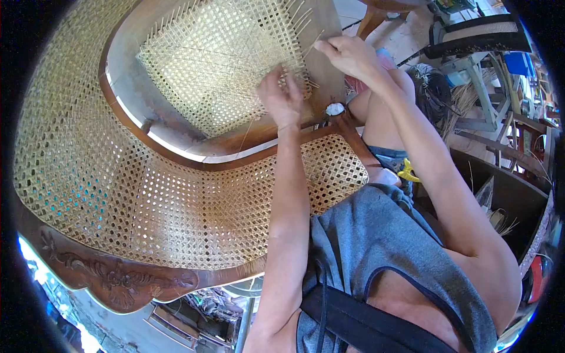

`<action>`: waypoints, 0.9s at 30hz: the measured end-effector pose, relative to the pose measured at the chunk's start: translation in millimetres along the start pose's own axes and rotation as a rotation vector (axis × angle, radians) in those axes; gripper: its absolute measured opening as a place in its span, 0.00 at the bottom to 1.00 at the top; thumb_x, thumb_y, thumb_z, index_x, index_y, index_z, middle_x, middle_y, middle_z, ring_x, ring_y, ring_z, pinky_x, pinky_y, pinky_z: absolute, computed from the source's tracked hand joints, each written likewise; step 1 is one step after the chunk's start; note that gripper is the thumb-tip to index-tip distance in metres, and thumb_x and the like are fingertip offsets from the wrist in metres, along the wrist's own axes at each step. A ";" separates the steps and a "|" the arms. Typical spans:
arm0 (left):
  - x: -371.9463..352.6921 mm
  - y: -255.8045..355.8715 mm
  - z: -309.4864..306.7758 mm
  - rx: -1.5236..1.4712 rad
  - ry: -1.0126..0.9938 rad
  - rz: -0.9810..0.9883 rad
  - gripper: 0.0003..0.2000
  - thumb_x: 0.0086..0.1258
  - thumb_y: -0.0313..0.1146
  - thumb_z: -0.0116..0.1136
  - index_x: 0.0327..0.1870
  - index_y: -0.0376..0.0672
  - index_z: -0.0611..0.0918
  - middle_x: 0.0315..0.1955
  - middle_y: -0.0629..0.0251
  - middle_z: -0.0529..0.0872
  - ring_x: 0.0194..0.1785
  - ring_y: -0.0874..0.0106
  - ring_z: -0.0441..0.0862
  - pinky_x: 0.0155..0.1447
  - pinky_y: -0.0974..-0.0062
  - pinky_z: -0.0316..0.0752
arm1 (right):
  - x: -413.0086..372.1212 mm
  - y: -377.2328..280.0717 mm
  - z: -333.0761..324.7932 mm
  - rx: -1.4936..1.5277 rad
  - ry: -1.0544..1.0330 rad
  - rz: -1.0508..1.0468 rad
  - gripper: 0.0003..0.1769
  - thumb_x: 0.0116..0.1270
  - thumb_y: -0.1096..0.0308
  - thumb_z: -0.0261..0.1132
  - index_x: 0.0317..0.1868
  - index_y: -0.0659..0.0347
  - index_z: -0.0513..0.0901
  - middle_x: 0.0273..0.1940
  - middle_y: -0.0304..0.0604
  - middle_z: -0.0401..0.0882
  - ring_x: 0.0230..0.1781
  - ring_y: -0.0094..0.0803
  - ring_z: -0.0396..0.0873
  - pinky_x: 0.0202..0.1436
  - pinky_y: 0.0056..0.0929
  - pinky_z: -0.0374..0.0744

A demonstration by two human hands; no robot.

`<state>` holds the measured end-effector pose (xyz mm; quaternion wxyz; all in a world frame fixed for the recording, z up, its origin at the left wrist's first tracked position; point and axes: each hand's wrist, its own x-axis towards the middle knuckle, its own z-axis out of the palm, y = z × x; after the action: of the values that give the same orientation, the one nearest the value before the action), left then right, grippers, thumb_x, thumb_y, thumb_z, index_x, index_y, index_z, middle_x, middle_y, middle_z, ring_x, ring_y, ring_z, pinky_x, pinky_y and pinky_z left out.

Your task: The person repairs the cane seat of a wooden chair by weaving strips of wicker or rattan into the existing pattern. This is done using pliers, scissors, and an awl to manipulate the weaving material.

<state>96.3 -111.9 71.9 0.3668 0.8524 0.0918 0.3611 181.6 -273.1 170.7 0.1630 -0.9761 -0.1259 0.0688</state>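
A woven cane panel (206, 53) fills the wooden seat frame (132, 76), with loose strand ends sticking up along its edges. Over the panel's near right part is my left hand (281, 97), blurred, its thumb apart from the curled fingers. I see nothing clearly held in it. At the right side of the frame my right hand (348, 57) is closed in a pinch on a thin cane strand (308, 52) by the panel's edge. Below my left hand, finished-looking cane webbing (200, 206) curves around the seat.
A carved wooden rail (118, 276) borders the webbing at lower left. A small white-topped container (335, 109) stands by my knee, with a yellow-handled tool (407, 171) nearby. At right are a dark coiled bundle (432, 88), a wooden stand (479, 88) and a dark open box (512, 194).
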 end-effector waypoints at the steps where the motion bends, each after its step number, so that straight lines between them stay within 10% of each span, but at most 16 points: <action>1: 5.5 6.2 3.8 0.002 0.005 -0.004 0.09 0.65 0.34 0.64 0.43 0.41 0.84 0.41 0.56 0.85 0.39 0.63 0.81 0.51 0.65 0.72 | -5.0 -4.5 -8.5 -0.015 -0.044 -0.040 0.31 0.72 0.39 0.51 0.32 0.60 0.83 0.33 0.54 0.83 0.38 0.55 0.82 0.41 0.48 0.79; 3: 11.8 16.4 12.2 -0.604 -0.168 -0.318 0.10 0.68 0.36 0.64 0.43 0.41 0.85 0.41 0.57 0.86 0.40 0.67 0.81 0.47 0.68 0.75 | -13.8 -12.9 -15.6 -0.020 -0.052 -0.087 0.30 0.72 0.40 0.51 0.32 0.60 0.83 0.32 0.53 0.83 0.37 0.55 0.82 0.41 0.48 0.79; 12: -4.1 -16.9 -10.7 -0.665 0.036 -0.620 0.06 0.68 0.27 0.63 0.35 0.32 0.85 0.26 0.70 0.83 0.29 0.83 0.75 0.35 0.86 0.70 | 1.1 -59.3 34.2 -0.225 -0.309 -0.293 0.10 0.61 0.69 0.61 0.36 0.68 0.85 0.37 0.57 0.85 0.42 0.47 0.86 0.44 0.43 0.82; 27: 7.1 -16.1 -16.1 -0.033 -0.154 -0.330 0.05 0.66 0.31 0.60 0.34 0.40 0.84 0.29 0.56 0.83 0.32 0.60 0.81 0.39 0.64 0.76 | 7.3 -73.5 40.8 -0.207 -0.226 -0.405 0.10 0.59 0.73 0.57 0.35 0.67 0.85 0.39 0.55 0.86 0.43 0.46 0.85 0.47 0.42 0.81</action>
<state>92.1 -88.4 72.2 0.4409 0.8448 0.1963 0.2309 165.1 -191.6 156.5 0.0576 -0.9286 -0.3427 0.1301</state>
